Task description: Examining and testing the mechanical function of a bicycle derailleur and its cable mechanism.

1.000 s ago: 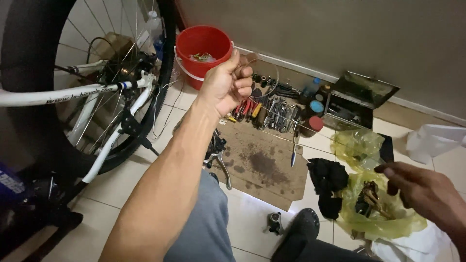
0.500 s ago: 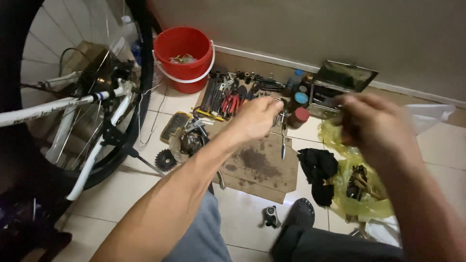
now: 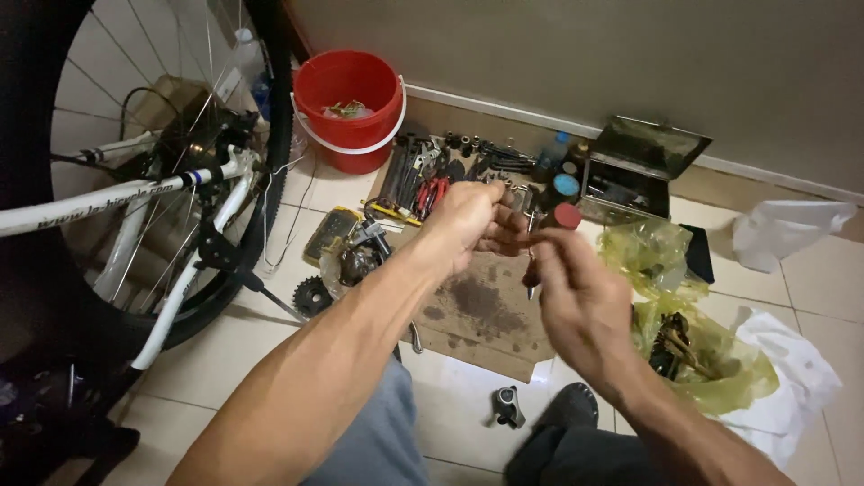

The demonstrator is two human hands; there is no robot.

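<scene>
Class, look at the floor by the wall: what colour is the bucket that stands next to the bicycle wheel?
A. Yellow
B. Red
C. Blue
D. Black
B. The bucket by the wall is red with a pale handle, and it stands just right of the bicycle wheel, behind the row of hand tools.

Both forearms bare to the elbow, no sleeves, no gloves, no watch or rings visible on left hand or right hand. Grey shorts or trousers cover the leg just below the left forearm. A dark shoe shows just right of that grey cloth.
</scene>
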